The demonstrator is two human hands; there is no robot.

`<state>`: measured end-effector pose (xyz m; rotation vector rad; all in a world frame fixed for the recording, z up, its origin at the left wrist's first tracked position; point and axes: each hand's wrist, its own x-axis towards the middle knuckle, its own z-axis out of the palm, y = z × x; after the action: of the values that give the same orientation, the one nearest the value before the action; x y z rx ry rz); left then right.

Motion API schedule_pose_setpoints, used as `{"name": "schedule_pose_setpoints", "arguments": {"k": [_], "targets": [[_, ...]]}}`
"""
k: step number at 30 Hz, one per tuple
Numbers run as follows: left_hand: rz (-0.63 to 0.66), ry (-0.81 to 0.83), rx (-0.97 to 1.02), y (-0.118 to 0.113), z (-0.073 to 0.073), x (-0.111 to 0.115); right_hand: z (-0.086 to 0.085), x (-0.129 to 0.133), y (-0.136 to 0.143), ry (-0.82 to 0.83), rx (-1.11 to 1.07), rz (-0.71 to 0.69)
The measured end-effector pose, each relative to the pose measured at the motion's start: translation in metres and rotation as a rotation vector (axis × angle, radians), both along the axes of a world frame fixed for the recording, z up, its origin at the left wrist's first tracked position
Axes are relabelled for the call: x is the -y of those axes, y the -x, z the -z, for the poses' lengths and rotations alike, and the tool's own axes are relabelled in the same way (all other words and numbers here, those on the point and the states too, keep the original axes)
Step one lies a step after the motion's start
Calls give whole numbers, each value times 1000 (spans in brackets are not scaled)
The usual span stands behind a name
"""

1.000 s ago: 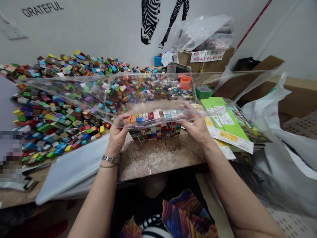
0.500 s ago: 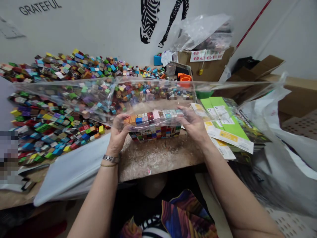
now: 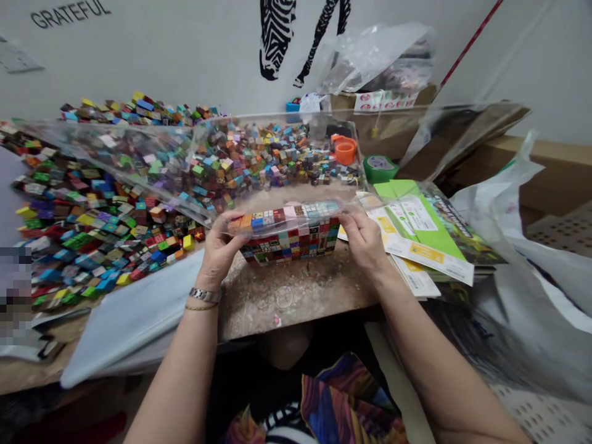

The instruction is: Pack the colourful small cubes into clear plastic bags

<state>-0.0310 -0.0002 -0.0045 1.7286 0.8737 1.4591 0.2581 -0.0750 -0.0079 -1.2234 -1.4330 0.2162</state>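
Note:
A rectangular block of small colourful printed cubes [image 3: 293, 243] stands on the worn board in front of me. A clear plastic sheet [image 3: 407, 132] drapes over its top and spreads out wide behind it. At the block's left end, my left hand [image 3: 217, 253] is closed, thumb in front, gripping the sheet's near edge against the block. My right hand [image 3: 365, 237] pinches the sheet at the right end, fingers bent. The front face of the block shows several rows of cubes below the film.
A large heap of loose cubes [image 3: 106, 222] covers the left and back. Folded pale plastic sheets [image 3: 134, 320] lie at front left. To the right are green packages and labels [image 3: 411, 222], green tape [image 3: 380, 168], an orange tape dispenser [image 3: 345, 148], cardboard boxes [image 3: 550, 166] and plastic bags [image 3: 499, 203].
The sheet's far edge has risen and spread up behind the block. Its near edge has drawn up, baring more of the front face. My right hand has closed more tightly at the right end.

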Motion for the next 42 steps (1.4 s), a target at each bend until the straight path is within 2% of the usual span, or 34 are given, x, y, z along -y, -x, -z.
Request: {"name": "schedule_pose_setpoints", "arguments": {"k": [9, 16, 27, 34, 42], "targets": [[11, 6, 6, -2, -3, 0, 4, 5, -6, -137, 193, 71], [32, 26, 12, -1, -5, 1, 5, 3, -9, -123, 205, 50], [12, 28, -9, -4, -10, 3, -2, -2, -5, -174, 272, 203], [22, 68, 38, -5, -6, 1, -2, -5, -6, -199, 304, 209], [-22, 27, 11, -7, -9, 3, -1, 1, -3, -183, 322, 246]]}}
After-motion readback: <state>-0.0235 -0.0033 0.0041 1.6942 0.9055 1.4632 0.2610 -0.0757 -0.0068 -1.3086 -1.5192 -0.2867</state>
